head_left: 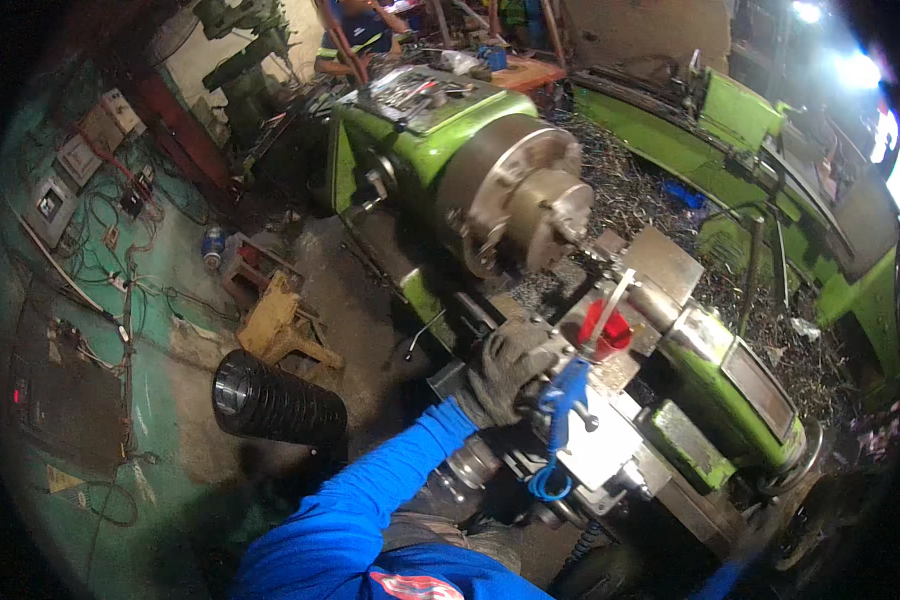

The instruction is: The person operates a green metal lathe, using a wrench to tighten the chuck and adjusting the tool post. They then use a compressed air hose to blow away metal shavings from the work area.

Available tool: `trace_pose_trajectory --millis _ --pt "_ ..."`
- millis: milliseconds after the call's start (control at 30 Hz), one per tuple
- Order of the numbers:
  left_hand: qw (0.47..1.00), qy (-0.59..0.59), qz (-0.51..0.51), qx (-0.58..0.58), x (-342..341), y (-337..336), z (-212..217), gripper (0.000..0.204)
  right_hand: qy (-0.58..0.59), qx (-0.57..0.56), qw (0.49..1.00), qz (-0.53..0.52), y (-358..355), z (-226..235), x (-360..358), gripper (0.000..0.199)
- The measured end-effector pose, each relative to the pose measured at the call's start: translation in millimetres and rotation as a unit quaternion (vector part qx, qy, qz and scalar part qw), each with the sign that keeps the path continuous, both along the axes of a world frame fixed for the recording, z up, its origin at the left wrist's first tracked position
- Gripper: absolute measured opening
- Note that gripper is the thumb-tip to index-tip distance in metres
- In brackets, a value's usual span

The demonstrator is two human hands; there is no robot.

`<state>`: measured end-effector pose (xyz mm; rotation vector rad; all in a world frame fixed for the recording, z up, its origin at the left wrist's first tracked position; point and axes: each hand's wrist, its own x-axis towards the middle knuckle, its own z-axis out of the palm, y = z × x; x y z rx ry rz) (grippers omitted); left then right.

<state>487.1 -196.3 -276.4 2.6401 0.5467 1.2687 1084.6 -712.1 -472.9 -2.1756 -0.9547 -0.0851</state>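
My left hand [515, 368], in a grey work glove, rests at the carriage of a green lathe [410, 130]. Its fingers curl over a part that the glove hides. Just right of it a blue air blow gun [568, 385] with a coiled blue hose lies on the tool slide. Behind the blow gun stands a red cup [610, 330] with a pale stick in it. A round workpiece [550, 215] sits in the large chuck [475, 185], left of the cutting tool. My right hand is out of view; only a blurred bit of blue sleeve shows at lower right.
The green tailstock [735, 385] stands right of the carriage. Metal chips [620, 170] heap behind the lathe, before another green machine [660, 125]. On the left floor are a black ribbed cylinder [290, 400], a yellow stool [280, 325] and cables. A person [365, 35] is at the back.
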Motion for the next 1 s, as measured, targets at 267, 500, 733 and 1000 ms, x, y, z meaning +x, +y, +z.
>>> trace_pose_trajectory --millis 267,500,733,1000 --pt "0.962 -0.107 0.219 -0.127 -161.7 65.1 -127.2 0.04 0.226 -0.38 0.886 -0.139 -113.9 -107.4 -474.7 0.049" --pt "0.694 0.279 0.449 -0.488 -319.6 141.8 -399.2 0.056 0.385 -0.431 0.803 -0.145 -103.9 -32.2 -641.6 0.041" --pt "0.609 0.179 0.361 -0.683 -356.7 153.3 -586.7 0.076 0.387 -0.389 0.82 -0.161 -100.2 54.6 -739.8 0.035" --pt "0.32 -0.118 0.232 -0.911 -359.2 190.3 -560.1 0.049 0.131 -0.552 0.823 -0.027 -26.2 32.8 -806.9 0.037"
